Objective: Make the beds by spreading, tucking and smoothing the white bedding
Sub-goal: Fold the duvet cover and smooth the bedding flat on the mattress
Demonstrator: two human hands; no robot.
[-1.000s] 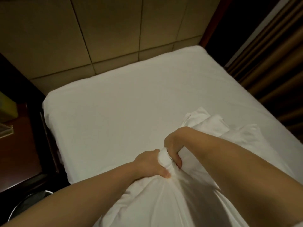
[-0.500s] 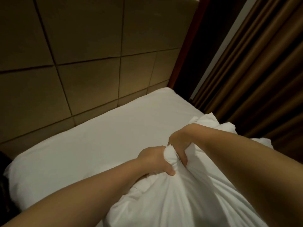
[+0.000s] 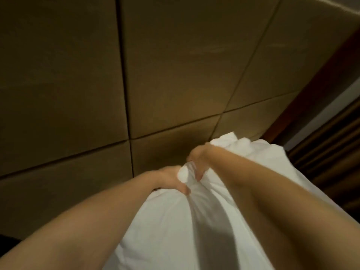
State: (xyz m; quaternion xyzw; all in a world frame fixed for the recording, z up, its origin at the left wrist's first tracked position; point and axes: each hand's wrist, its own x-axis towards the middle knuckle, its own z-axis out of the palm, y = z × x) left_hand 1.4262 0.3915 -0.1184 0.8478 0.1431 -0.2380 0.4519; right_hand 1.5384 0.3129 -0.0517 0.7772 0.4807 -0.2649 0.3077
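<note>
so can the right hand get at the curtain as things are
Probably not yet: the right hand grips the bunched white bedding with the left hand, and the curtain hangs beyond that heap.

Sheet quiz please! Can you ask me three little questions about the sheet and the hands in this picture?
1. True or false: the left hand is open and touches nothing.
2. Pick one: what does the right hand grip? A) the sheet B) a cup C) a book
3. Fill the gap: the curtain hangs at the ___ edge of the picture.

Key: 1 false, its fingers grip the bunched sheet. 2 A. 3 right.
</note>
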